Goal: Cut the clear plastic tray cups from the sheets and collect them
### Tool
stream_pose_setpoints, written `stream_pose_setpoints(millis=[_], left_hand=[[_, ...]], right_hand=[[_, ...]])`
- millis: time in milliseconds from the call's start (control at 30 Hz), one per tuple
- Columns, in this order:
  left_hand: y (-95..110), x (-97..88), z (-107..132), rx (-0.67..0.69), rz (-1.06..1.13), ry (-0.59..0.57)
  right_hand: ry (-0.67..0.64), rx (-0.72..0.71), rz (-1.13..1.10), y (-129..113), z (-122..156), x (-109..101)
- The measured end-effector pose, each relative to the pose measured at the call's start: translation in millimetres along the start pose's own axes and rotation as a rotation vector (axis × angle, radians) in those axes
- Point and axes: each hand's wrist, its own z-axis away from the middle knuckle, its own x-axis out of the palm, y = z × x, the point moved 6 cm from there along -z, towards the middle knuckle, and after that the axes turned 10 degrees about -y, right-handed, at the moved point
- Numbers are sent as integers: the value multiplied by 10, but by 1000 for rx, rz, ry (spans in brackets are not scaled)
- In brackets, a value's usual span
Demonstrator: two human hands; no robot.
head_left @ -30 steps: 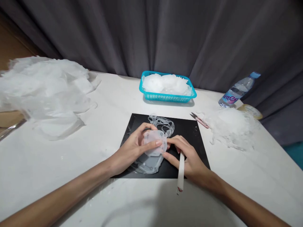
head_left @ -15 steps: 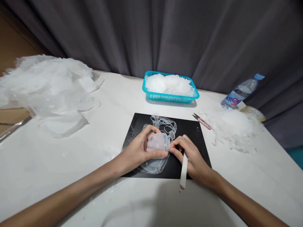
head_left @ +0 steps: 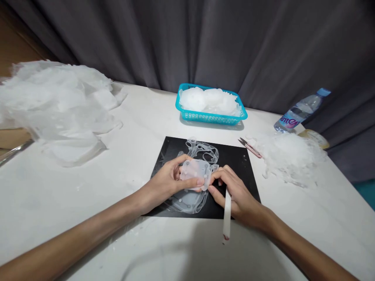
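My left hand (head_left: 164, 183) is closed on a translucent, rubbery-looking pad (head_left: 195, 171) with small round bumps, its thumb lying across the front. My right hand (head_left: 234, 191) meets the pad's right edge with thumb and index finger. Tucked in that same hand is a white stick-like tool (head_left: 227, 218); its lower end sticks out below the palm, and its working end is hidden. Under both hands lies a black mat (head_left: 243, 171). Clear looped trimmings (head_left: 202, 150) rest on it beyond the pad, with more translucent pieces (head_left: 187, 201) beneath the left hand.
A blue basket (head_left: 211, 119) of white translucent pieces stands at the back. At left is a large heap of translucent sheets (head_left: 64, 101). Small pink-handled snips (head_left: 250, 148), a scrap pile (head_left: 293, 156) and a water bottle (head_left: 301, 111) are at right.
The pad has tilted and turned slightly in my left hand, and the left thumb lies further up its face. My right fingers have parted a little at its edge.
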Motion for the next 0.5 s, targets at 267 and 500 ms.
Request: stream_pose_setpoints(millis=[267, 500], left_hand=[[0, 11, 27, -33, 8, -13], [6, 32, 7, -12, -105, -84]], right_hand=[[-19, -7, -76, 11, -20, -10], [-49, -11, 35, -48, -10, -7]])
